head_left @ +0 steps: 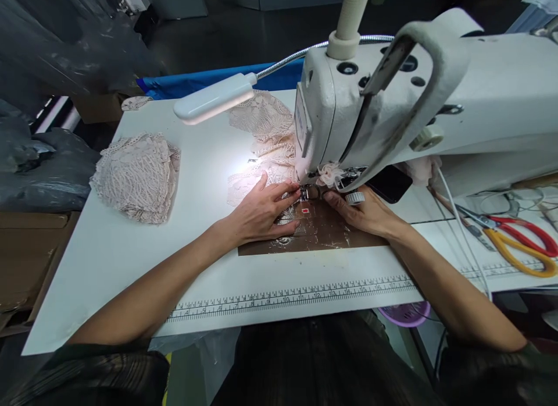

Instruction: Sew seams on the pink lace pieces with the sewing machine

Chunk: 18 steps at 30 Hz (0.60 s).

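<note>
At the presser foot [304, 192] of a white sewing machine [335, 103], my left hand [265, 211] lies flat with its fingers stretched out and the thumb apart. Its fingertips reach the foot's left side, over pale pink lace [274, 167] that spreads behind it. My right hand [355, 211] is on the other side, fingers drawn together close to the foot. The machine head and a knob partly cover it, and what it grips is hidden. Beneath both hands is a shiny brown plate [314, 237] with a small red-and-white mark.
A stack of lace pieces [135, 176] sits on the left of the white table [108, 289]. A lamp [215, 98] shines from above. To the right are a black phone [390, 183] and scissors with red and yellow handles [518, 243]. A printed ruler [288, 298] follows the front edge.
</note>
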Each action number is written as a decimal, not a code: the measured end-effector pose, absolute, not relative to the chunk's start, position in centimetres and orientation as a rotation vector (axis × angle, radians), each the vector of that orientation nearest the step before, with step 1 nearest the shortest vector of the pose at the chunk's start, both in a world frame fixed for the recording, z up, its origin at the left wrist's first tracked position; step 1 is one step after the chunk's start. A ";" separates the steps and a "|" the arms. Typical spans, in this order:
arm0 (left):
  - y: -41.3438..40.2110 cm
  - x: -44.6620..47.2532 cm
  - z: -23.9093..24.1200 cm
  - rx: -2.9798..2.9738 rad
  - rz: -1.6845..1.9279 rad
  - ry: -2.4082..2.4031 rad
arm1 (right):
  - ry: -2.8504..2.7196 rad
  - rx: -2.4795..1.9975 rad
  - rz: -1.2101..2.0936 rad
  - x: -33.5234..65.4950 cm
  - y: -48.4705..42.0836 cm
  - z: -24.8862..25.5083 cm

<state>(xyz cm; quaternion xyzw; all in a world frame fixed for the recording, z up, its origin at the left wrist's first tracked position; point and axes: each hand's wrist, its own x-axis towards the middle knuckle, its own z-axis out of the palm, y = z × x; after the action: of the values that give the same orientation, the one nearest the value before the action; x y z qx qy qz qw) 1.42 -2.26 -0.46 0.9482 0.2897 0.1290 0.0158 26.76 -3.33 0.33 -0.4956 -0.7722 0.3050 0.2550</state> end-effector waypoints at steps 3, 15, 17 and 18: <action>-2.5 1.4 -0.3 2.941 0.371 0.925 | -2.036 -1.337 0.790 26.7 -3.7 0.0; -4.3 2.3 0.1 2.901 0.303 1.215 | -1.795 -1.457 0.678 26.8 -3.5 -1.3; -5.2 2.7 0.7 2.859 0.252 1.318 | -1.712 -1.446 0.796 26.9 -3.4 -1.7; -5.5 3.0 1.0 2.845 0.233 1.359 | -1.661 -1.430 0.867 26.9 -3.3 -1.9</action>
<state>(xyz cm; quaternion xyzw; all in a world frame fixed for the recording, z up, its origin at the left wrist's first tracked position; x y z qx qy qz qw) 2.95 -5.46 0.99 0.8999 0.4297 0.0737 -0.0100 26.92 -3.28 -1.87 -0.5606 -0.6512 0.3398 0.3822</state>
